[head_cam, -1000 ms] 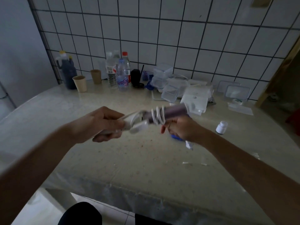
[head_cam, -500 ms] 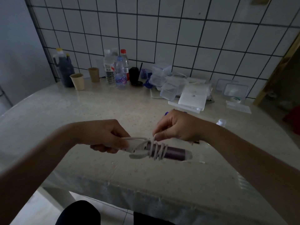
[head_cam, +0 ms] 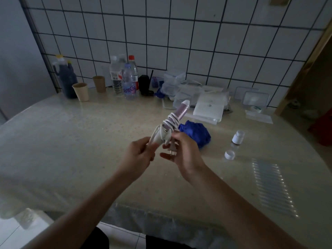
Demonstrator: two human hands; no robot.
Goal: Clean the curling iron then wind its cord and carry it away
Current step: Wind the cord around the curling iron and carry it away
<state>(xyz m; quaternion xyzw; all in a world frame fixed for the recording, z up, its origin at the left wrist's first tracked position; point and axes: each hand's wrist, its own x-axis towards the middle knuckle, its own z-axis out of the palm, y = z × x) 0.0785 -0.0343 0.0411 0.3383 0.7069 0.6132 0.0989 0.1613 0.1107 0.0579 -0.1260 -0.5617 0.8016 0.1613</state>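
Note:
The curling iron [head_cam: 180,113] has a purple barrel with a white tip and a white handle. It tilts up and away to the right above the table. Its white cord [head_cam: 170,121] is coiled in several loops around the lower barrel. My left hand [head_cam: 137,156] grips the white handle from below. My right hand [head_cam: 184,152] is beside it, pinching the white plug [head_cam: 171,147] at the cord's end close to the handle. A crumpled blue cloth [head_cam: 196,133] lies on the table just behind my right hand.
The round stone table [head_cam: 71,141] holds a small white bottle [head_cam: 238,137] and its loose cap [head_cam: 229,154] at the right. Along the tiled wall stand water bottles [head_cam: 128,81], two paper cups [head_cam: 81,91], a dark jug [head_cam: 65,78] and clear plastic boxes [head_cam: 209,105].
The iron has swung from lying level, tip to the right, to pointing up and away. Both hands have moved toward the middle, and my right hand now holds the plug.

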